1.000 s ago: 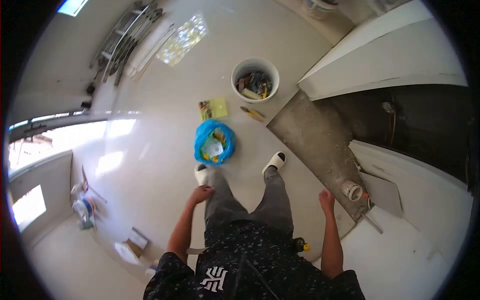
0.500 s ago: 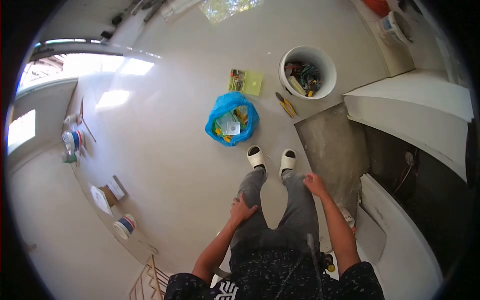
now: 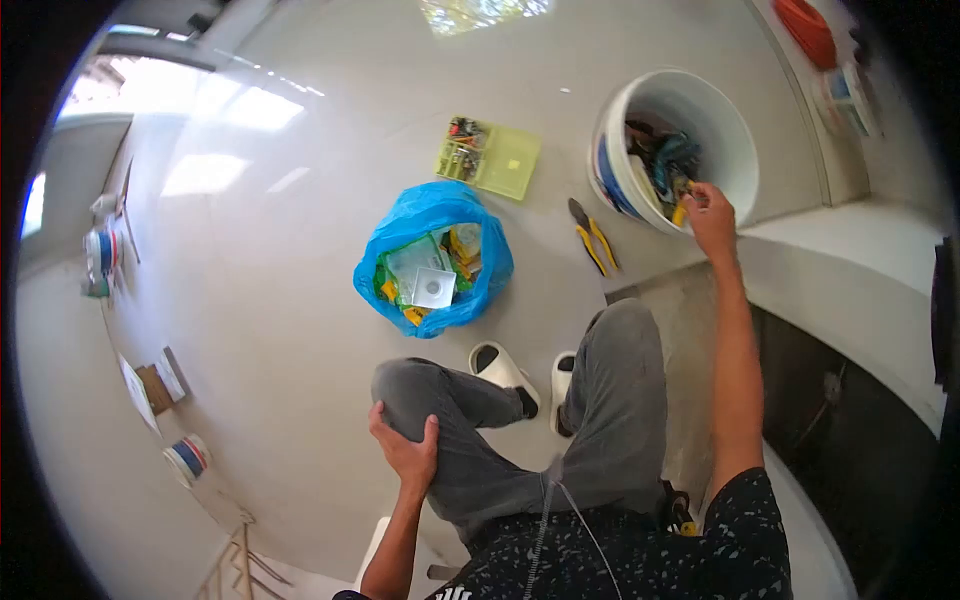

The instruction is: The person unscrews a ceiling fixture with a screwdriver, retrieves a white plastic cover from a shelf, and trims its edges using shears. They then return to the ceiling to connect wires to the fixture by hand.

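With the right hand (image 3: 712, 215) at the near rim of the white bucket (image 3: 735, 140), half curled beside a yellow item (image 3: 679, 214) among jumbled contents (image 3: 672, 158) (cannot tell whether gripping it). With the left hand (image 3: 408, 452) loosely spread over the bent left knee (image 3: 402, 388), free of any object. On the floor (image 3: 290, 330), note yellow-handled pliers (image 3: 580, 214) left of the right hand and, beyond the left hand, a blue bag (image 3: 425, 208), then an open yellow-green case (image 3: 508, 165).

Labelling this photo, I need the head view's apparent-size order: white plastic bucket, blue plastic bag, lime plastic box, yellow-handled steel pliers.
1. White bucket and blue bag: too alike to rank
2. Lime box
3. Yellow-handled pliers
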Motion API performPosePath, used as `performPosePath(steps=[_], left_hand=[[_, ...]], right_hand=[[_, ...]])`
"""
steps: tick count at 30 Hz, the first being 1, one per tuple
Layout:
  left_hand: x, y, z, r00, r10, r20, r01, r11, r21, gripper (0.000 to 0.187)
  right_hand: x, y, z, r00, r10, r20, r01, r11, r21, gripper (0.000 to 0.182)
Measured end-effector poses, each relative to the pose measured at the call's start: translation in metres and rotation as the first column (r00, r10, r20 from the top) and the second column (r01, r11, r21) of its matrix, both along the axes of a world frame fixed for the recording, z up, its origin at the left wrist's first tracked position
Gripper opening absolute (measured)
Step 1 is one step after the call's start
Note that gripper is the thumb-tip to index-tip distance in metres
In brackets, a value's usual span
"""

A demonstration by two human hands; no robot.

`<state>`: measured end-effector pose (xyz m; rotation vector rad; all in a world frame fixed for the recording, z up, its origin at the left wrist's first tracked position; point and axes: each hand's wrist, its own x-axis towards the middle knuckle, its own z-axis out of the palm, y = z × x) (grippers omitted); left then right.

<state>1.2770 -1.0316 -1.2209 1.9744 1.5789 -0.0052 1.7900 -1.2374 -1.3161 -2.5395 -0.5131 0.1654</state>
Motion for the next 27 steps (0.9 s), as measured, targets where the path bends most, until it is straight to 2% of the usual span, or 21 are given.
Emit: performPosePath(steps=[1,3,5,7,9,11,12,13,14,15,17,18,19,20,21,23,24,25,26,27], left_hand=[[0.004,0.004,-0.016,0.997,0.005,0.079,-0.011,0.997,0.076,0.084],[0.016,0.010,-0.042,0.993,0.039,0.112,-0.055,0.988,0.145,0.083],[0.023,0.015,-0.066,0.985,0.055,0.164,-0.098,0.958,0.271,0.080],[0.025,0.019,-0.083,0.983,0.086,0.161,-0.136,0.933,0.332,0.081],[0.031,0.025,-0.091,0.987,0.111,0.121,-0.148,0.918,0.369,0.081],[0.027,0.023,-0.082,0.964,0.171,0.202,-0.233,0.910,0.343,0.069],[0.026,0.022,-0.072,0.965,0.193,0.176,-0.244,0.904,0.352,0.069],[0.031,0.028,-0.065,0.998,0.007,0.066,-0.039,0.863,0.503,0.059],[0.036,0.034,-0.061,0.984,-0.160,-0.081,0.176,0.773,0.609,0.048],[0.042,0.042,-0.063,0.985,-0.141,-0.097,0.171,0.771,0.614,0.048],[0.062,0.062,-0.071,0.957,-0.178,0.230,0.124,0.965,0.230,0.033],[0.078,0.069,-0.078,0.969,-0.171,0.180,0.136,0.972,0.190,0.032],[0.101,0.078,-0.086,0.977,-0.170,0.130,0.151,0.978,0.143,0.032],[0.114,0.084,-0.105,0.983,-0.170,0.069,0.158,0.976,0.153,0.037],[0.124,0.090,-0.131,0.985,-0.174,0.020,0.168,0.972,0.167,0.042],[0.141,0.095,-0.180,0.963,-0.153,-0.223,0.207,0.948,0.240,0.066],[0.147,0.089,-0.194,0.963,-0.158,-0.220,0.209,0.950,0.233,0.066],[0.155,0.086,-0.205,0.943,-0.099,-0.316,0.178,0.956,0.232,0.079],[0.159,0.086,-0.214,0.912,-0.041,-0.409,0.148,0.961,0.235,0.093],[0.161,0.086,-0.220,0.913,-0.048,-0.406,0.154,0.961,0.232,0.093]], right_hand=[[0.015,0.001,-0.011,0.998,0.063,-0.031,-0.064,0.997,-0.038,0.030],[0.035,0.003,-0.039,0.997,0.049,0.052,-0.045,0.997,-0.069,0.028],[0.037,0.019,-0.042,0.993,0.081,0.090,-0.086,0.995,0.051,0.025],[0.031,0.039,-0.040,0.980,0.037,0.194,-0.065,0.989,0.137,0.023],[0.002,0.065,-0.020,0.943,0.018,0.333,-0.151,0.914,0.378,0.017],[-0.045,0.095,0.010,0.934,0.153,0.322,-0.301,0.824,0.480,0.015],[-0.067,0.108,0.011,0.928,0.295,0.230,-0.372,0.781,0.501,0.015],[-0.085,0.123,0.008,0.890,0.426,0.160,-0.442,0.722,0.533,0.014],[-0.100,0.137,0.000,0.830,0.553,0.077,-0.496,0.668,0.554,0.012],[-0.115,0.152,-0.012,0.746,0.666,-0.003,-0.542,0.610,0.579,0.011],[-0.145,0.176,-0.038,0.668,0.725,-0.166,-0.515,0.612,0.601,0.010],[-0.154,0.184,-0.050,0.654,0.732,-0.193,-0.504,0.611,0.610,0.010],[-0.162,0.191,-0.061,0.583,0.801,-0.141,-0.606,0.543,0.581,0.011],[-0.169,0.189,-0.066,0.501,0.859,-0.105,-0.695,0.471,0.543,0.012],[-0.171,0.184,-0.064,0.496,0.857,-0.139,-0.684,0.485,0.546,0.012],[-0.167,0.175,-0.049,0.364,0.920,-0.143,-0.739,0.379,0.556,0.014],[-0.163,0.168,-0.039,0.407,0.901,-0.153,-0.677,0.409,0.612,0.015],[-0.153,0.163,-0.027,0.412,0.899,-0.152,-0.678,0.413,0.608,0.015],[-0.139,0.157,-0.012,0.514,0.850,-0.112,-0.637,0.466,0.613,0.014],[-0.124,0.150,0.002,0.611,0.788,-0.075,-0.590,0.516,0.621,0.014]])
